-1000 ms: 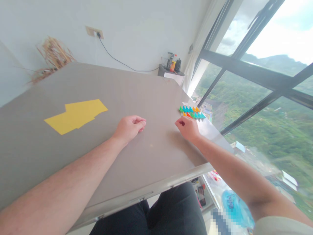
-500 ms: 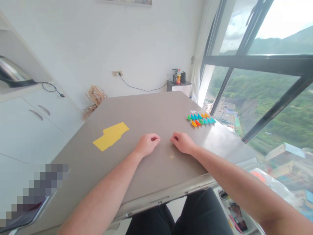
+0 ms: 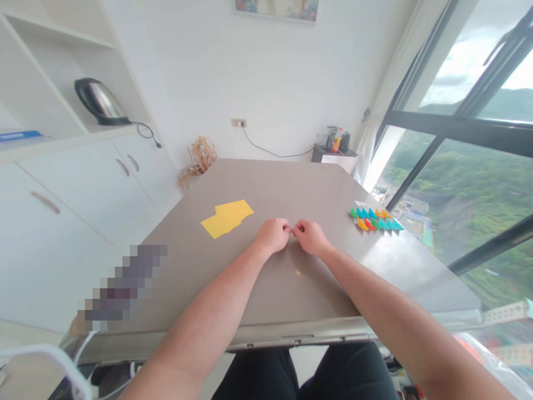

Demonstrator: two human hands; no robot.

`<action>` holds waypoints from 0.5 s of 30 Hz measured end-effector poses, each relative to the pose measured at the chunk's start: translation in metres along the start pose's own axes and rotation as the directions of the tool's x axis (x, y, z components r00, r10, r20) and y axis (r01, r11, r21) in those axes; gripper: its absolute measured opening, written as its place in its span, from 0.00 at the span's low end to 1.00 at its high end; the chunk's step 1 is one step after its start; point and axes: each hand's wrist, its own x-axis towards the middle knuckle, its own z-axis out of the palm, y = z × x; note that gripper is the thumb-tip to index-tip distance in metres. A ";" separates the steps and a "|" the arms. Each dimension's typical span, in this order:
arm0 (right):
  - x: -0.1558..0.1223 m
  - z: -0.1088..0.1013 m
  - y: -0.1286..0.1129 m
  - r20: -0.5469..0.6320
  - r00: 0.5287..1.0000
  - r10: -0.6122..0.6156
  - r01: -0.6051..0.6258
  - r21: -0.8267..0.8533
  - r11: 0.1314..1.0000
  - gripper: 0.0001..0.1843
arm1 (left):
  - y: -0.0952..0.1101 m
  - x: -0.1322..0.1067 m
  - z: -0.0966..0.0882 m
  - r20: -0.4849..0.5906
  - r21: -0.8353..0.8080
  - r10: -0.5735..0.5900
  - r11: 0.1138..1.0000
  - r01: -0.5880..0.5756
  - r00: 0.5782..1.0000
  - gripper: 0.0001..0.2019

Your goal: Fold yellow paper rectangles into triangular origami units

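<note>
My left hand (image 3: 272, 235) and my right hand (image 3: 310, 237) rest on the grey table (image 3: 266, 289), fingertips meeting at the middle. Both are curled into pinches around something tiny that I cannot make out; a hint of red shows between the fingers. A cluster of small coloured folded paper triangles (image 3: 376, 219) lies to the right, near the table's right edge. Yellow paper sheets (image 3: 227, 218) lie flat to the left of my left hand.
White cabinets and a shelf with a kettle (image 3: 99, 101) stand at the left. A wall socket with a cable (image 3: 239, 123), dried straw (image 3: 200, 155) and a small stand with bottles (image 3: 335, 145) sit behind the table. Large windows (image 3: 466, 166) fill the right.
My right hand has come away from the coloured triangles toward the middle and met my left hand, fingertips now touching. The camera has tilted up and swung left.
</note>
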 end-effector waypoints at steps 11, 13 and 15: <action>0.072 0.082 -0.096 0.156 0.978 -0.139 0.168 -0.191 0.967 0.07 | -0.049 0.015 -0.072 -0.336 -0.211 -0.489 0.872 0.441 0.805 0.11; 0.085 0.095 -0.101 0.162 0.972 -0.171 0.206 -0.235 0.950 0.09 | -0.051 0.015 -0.073 -0.337 -0.226 -0.530 0.848 0.479 0.778 0.12; 0.097 0.106 -0.100 0.163 0.964 -0.212 0.246 -0.232 0.941 0.09 | -0.054 0.016 -0.072 -0.354 -0.246 -0.544 0.839 0.486 0.761 0.12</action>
